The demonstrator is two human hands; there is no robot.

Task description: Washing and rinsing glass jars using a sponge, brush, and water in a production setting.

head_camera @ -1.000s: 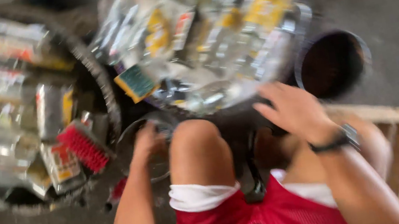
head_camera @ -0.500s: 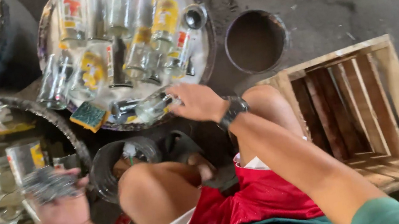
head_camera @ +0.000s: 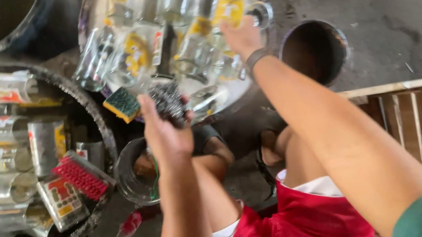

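A seated person's left hand (head_camera: 165, 134) grips a grey steel-wool scrubber (head_camera: 168, 101) above a small dark bucket (head_camera: 132, 173), while the right hand (head_camera: 240, 37) closes on a clear glass bottle (head_camera: 200, 52) lying in the round basin (head_camera: 94, 24) of labelled bottles.
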